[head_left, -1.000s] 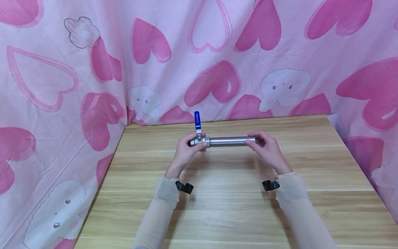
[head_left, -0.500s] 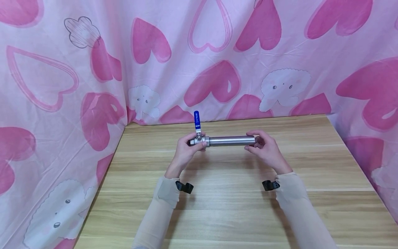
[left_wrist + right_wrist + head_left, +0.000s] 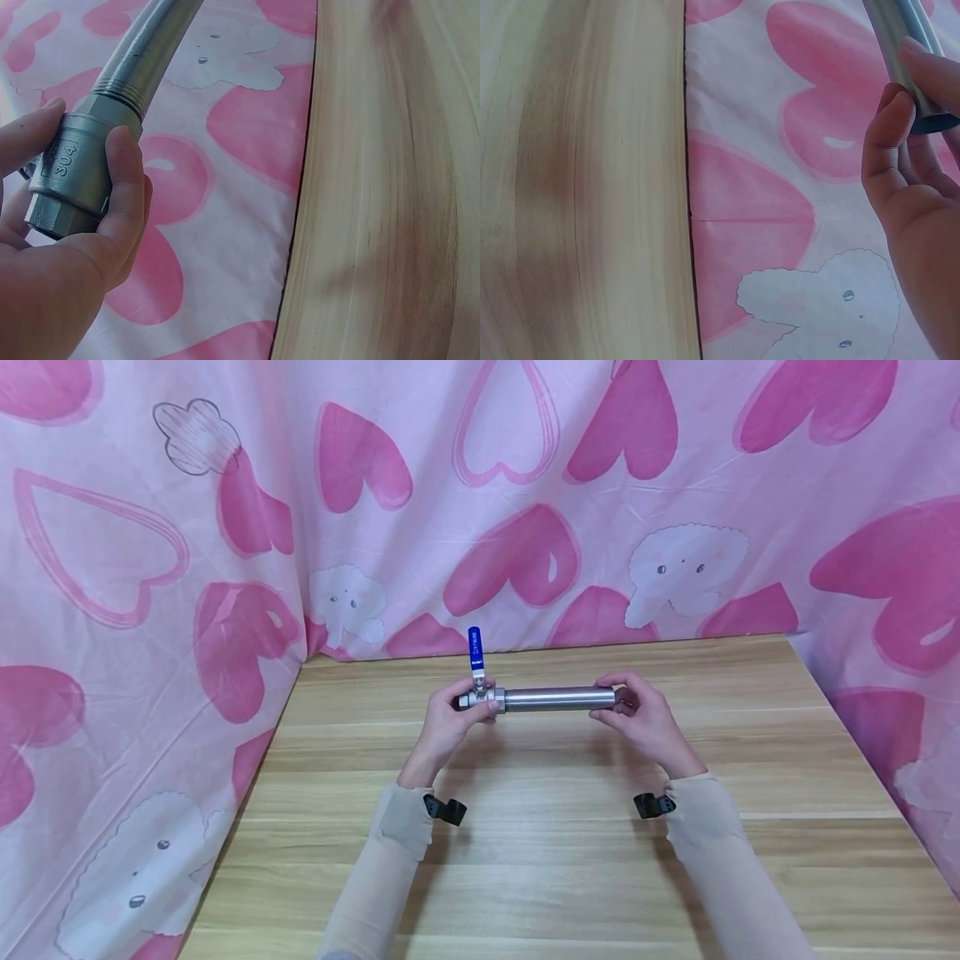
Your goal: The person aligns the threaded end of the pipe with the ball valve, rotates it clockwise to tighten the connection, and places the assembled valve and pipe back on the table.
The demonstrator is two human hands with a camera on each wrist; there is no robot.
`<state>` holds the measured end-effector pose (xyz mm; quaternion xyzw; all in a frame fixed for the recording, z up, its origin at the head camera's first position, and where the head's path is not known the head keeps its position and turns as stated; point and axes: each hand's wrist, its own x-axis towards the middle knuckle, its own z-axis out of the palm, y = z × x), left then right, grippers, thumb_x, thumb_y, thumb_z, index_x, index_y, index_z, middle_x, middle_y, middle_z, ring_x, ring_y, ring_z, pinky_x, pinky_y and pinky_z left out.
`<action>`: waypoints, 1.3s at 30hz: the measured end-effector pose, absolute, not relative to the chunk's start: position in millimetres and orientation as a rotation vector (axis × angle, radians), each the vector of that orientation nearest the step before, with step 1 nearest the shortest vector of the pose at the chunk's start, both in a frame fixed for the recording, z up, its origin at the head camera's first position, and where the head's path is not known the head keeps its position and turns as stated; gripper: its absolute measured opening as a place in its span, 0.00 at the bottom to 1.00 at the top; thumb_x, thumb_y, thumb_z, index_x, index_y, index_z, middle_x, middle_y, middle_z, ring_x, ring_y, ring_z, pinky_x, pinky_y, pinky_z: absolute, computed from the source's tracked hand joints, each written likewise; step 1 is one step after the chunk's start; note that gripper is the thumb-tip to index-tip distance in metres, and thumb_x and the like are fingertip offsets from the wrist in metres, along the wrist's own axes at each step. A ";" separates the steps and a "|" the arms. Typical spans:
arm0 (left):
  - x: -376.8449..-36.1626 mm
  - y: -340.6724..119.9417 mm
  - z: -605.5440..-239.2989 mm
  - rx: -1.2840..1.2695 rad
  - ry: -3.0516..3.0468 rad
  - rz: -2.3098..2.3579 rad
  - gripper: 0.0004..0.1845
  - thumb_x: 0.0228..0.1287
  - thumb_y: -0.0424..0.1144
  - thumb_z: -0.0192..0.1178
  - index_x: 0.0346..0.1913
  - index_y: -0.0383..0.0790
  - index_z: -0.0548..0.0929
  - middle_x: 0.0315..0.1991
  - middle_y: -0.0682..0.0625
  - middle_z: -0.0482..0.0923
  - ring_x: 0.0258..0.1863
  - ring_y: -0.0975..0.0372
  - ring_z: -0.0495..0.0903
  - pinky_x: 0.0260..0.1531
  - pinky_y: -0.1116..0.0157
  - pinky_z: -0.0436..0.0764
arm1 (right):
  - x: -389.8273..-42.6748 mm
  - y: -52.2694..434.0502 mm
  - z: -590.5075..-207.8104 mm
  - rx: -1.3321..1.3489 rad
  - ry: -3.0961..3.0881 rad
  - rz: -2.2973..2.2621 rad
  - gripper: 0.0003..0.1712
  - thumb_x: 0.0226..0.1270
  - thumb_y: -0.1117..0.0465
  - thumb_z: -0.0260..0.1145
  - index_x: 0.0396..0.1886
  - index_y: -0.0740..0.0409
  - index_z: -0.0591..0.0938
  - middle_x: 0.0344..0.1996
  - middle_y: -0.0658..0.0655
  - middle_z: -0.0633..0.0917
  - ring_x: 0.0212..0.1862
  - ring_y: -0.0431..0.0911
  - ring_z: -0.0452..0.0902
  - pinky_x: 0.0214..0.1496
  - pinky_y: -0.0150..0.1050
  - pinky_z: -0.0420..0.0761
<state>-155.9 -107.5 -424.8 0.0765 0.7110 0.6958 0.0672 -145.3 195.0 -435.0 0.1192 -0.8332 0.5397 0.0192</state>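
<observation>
Over the last second the right hand (image 3: 641,714) has shifted its grip on the right end of the steel pipe (image 3: 558,698): its fingers (image 3: 611,679), earlier wrapped over the tip, now sit slightly further back, leaving the end face exposed.

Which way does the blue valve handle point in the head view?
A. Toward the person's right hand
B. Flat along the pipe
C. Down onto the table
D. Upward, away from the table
D: the blue valve handle stands up from the silver metal valve body gripped by the left hand, above the wooden table.
</observation>
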 end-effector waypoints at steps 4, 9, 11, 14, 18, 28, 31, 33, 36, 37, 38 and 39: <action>-155.7 -107.9 -424.7 0.232 2.138 2.103 0.20 0.61 0.31 0.65 0.57 0.38 0.80 0.53 0.41 0.77 0.44 0.53 0.80 0.43 0.62 0.88 | -145.4 195.0 -434.8 0.357 -2.591 1.671 0.27 0.57 0.65 0.73 0.57 0.55 0.75 0.51 0.59 0.77 0.43 0.47 0.75 0.42 0.19 0.80; -155.8 -108.8 -424.9 0.226 2.148 2.087 0.20 0.61 0.32 0.65 0.57 0.39 0.80 0.54 0.40 0.77 0.45 0.53 0.80 0.44 0.63 0.88 | -145.1 194.9 -434.5 0.345 -2.594 1.660 0.27 0.57 0.64 0.73 0.56 0.55 0.75 0.49 0.59 0.79 0.41 0.46 0.75 0.40 0.20 0.79; -155.6 -109.2 -424.9 0.226 2.154 2.081 0.20 0.61 0.33 0.65 0.58 0.39 0.80 0.55 0.40 0.77 0.45 0.54 0.80 0.44 0.63 0.88 | -145.1 194.7 -434.5 0.348 -2.600 1.646 0.26 0.58 0.65 0.72 0.56 0.57 0.75 0.49 0.61 0.79 0.40 0.44 0.74 0.40 0.20 0.78; -154.9 -109.7 -424.4 0.233 2.162 2.074 0.21 0.61 0.34 0.65 0.58 0.40 0.80 0.56 0.40 0.77 0.45 0.55 0.80 0.44 0.63 0.88 | -145.2 194.2 -434.3 0.360 -2.602 1.629 0.26 0.58 0.68 0.72 0.56 0.60 0.75 0.48 0.63 0.79 0.39 0.42 0.74 0.40 0.20 0.78; -154.2 -110.5 -424.0 0.234 2.166 2.073 0.21 0.61 0.33 0.65 0.58 0.40 0.80 0.55 0.41 0.77 0.44 0.56 0.80 0.43 0.63 0.88 | -145.3 193.9 -434.1 0.368 -2.599 1.625 0.26 0.58 0.68 0.71 0.57 0.62 0.75 0.47 0.64 0.79 0.40 0.40 0.74 0.40 0.20 0.78; -153.3 -110.8 -419.9 0.225 2.135 2.079 0.21 0.62 0.29 0.64 0.59 0.36 0.78 0.57 0.37 0.75 0.44 0.58 0.79 0.43 0.64 0.88 | -144.7 194.3 -433.6 0.363 -2.593 1.630 0.26 0.59 0.60 0.73 0.56 0.57 0.76 0.44 0.58 0.80 0.40 0.44 0.74 0.38 0.23 0.79; -153.4 -110.9 -420.5 0.223 2.136 2.081 0.21 0.62 0.30 0.64 0.59 0.37 0.79 0.57 0.37 0.75 0.44 0.58 0.79 0.43 0.64 0.88 | -144.6 194.0 -432.6 0.354 -2.611 1.610 0.26 0.60 0.60 0.72 0.57 0.57 0.76 0.43 0.58 0.80 0.39 0.43 0.73 0.37 0.23 0.79; -153.7 -110.8 -421.7 0.225 2.139 2.084 0.21 0.61 0.32 0.65 0.58 0.38 0.80 0.57 0.37 0.76 0.44 0.58 0.79 0.43 0.64 0.88 | -143.3 192.9 -429.0 0.352 -2.620 1.600 0.25 0.61 0.61 0.71 0.57 0.59 0.76 0.43 0.59 0.80 0.39 0.43 0.73 0.38 0.23 0.78; -154.4 -110.9 -424.2 0.233 2.152 2.084 0.21 0.61 0.33 0.66 0.57 0.39 0.80 0.56 0.39 0.76 0.44 0.56 0.79 0.43 0.64 0.88 | -138.2 189.3 -417.7 0.362 -2.628 1.588 0.22 0.63 0.62 0.69 0.55 0.62 0.76 0.43 0.61 0.80 0.39 0.42 0.72 0.39 0.21 0.76; -154.6 -111.0 -424.9 0.237 2.156 2.086 0.20 0.61 0.33 0.66 0.57 0.40 0.80 0.55 0.39 0.77 0.45 0.56 0.79 0.43 0.63 0.88 | -136.1 188.0 -413.2 0.365 -2.631 1.588 0.21 0.63 0.63 0.69 0.55 0.63 0.76 0.42 0.61 0.80 0.39 0.42 0.72 0.39 0.22 0.76; -154.6 -110.9 -425.5 0.241 2.159 2.088 0.20 0.61 0.33 0.66 0.57 0.40 0.80 0.55 0.40 0.77 0.45 0.55 0.79 0.43 0.63 0.88 | -134.0 186.8 -408.9 0.369 -2.632 1.588 0.20 0.64 0.63 0.68 0.54 0.63 0.76 0.41 0.62 0.81 0.38 0.42 0.72 0.38 0.22 0.77; -154.7 -110.9 -426.1 0.246 2.162 2.090 0.20 0.61 0.33 0.66 0.57 0.40 0.80 0.54 0.40 0.77 0.45 0.55 0.79 0.43 0.63 0.88 | -132.5 185.9 -406.1 0.382 -2.629 1.591 0.19 0.64 0.63 0.67 0.54 0.64 0.76 0.41 0.62 0.81 0.37 0.41 0.72 0.37 0.23 0.77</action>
